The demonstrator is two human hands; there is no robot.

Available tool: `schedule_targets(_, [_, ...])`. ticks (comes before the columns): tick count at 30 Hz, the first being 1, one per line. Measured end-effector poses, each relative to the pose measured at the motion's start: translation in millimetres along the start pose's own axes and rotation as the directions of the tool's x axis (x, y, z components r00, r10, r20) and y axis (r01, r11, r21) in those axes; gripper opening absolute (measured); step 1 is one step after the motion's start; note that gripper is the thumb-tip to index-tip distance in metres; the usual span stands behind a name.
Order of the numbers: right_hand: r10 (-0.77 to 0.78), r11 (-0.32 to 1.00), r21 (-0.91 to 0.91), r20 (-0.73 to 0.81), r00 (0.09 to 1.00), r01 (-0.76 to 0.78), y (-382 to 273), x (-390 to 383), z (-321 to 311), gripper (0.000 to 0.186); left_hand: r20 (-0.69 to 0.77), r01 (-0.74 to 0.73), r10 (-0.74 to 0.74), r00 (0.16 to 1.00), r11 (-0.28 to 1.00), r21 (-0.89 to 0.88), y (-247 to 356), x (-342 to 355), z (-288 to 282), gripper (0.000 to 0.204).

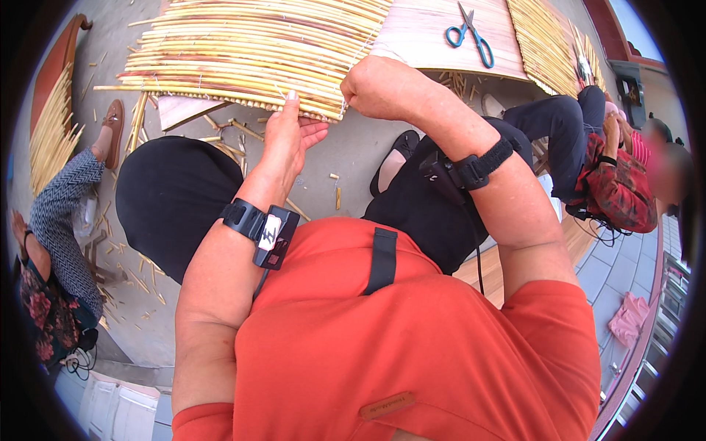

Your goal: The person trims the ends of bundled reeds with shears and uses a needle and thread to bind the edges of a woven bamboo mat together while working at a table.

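A mat of yellow reed sticks (243,44) bound with thin thread lies across the upper middle, over a pale wooden board (415,29). My left hand (290,132) is at the mat's near edge, thumb on the top sticks and the other fingers partly curled just below the edge, holding it. My right hand (371,87) is closed at the mat's right end, where the thread runs; what its fingers hold is hidden. Blue-handled scissors (468,34) lie on the board, to the right of the mat.
A seated person (55,242) is at the left beside upright reed bundles (51,140). Other people (610,176) sit at the right beside another reed mat (540,48). Cut reed pieces lie on the grey floor (331,198). A pink cloth (626,317) lies on tiles at the lower right.
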State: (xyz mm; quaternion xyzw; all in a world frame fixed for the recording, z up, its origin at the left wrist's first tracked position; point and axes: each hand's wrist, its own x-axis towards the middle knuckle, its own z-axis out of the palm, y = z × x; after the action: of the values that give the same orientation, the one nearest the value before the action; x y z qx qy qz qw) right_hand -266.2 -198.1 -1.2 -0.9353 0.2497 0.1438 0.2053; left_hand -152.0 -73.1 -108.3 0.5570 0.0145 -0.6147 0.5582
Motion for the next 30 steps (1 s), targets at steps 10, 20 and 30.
schedule_targets(10, [-0.021,1.000,-0.019,0.004,1.000,0.021,0.4,1.6,0.5,0.015,0.005,-0.003,0.003,1.000,1.000,0.001,0.1,0.1,-0.6,0.051])
schedule_targets(20, [-0.003,1.000,-0.011,0.021,1.000,0.003,1.4,1.3,-0.9,0.015,0.019,-0.022,0.022,1.000,1.000,0.004,-1.3,0.3,-0.9,0.052])
schedule_targets(30, [-0.014,1.000,0.012,-0.044,0.999,0.015,4.1,-0.4,-2.1,0.015,0.030,-0.028,0.028,0.999,1.000,0.004,-1.9,-0.4,-0.9,0.052])
